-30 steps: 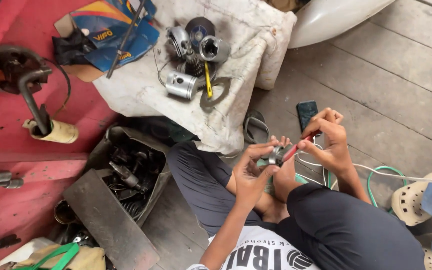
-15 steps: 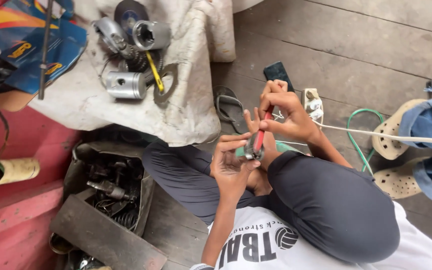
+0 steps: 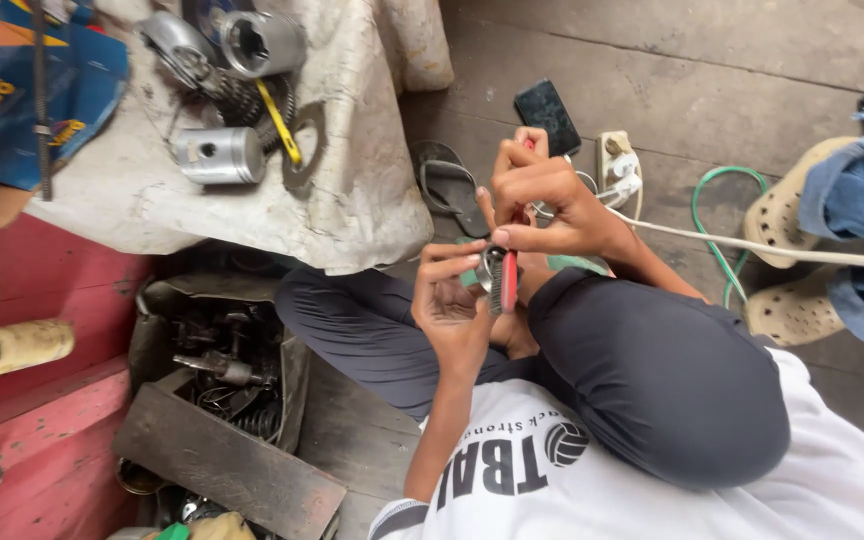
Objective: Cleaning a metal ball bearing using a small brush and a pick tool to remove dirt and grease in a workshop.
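The left hand (image 3: 449,300) cups a small metal part (image 3: 490,268) just above the lap, fingers closed round it to steady it, while the right hand (image 3: 542,200) clamps red-handled pliers (image 3: 508,280) onto it from above.

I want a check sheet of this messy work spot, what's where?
Surface: wooden floor; dirty white cloth spread on it.
Job's things: left hand cups a small metal part; right hand works a red-handled tool on it.
Clutter: pistons, gears and a yellow-handled tool on the cloth; tray of greasy parts; sandal; phone.
Hands: both busy, close together.
Cables: power strip, white cord, green cord.
Surroundings: another person's feet in pale clogs; red panel.
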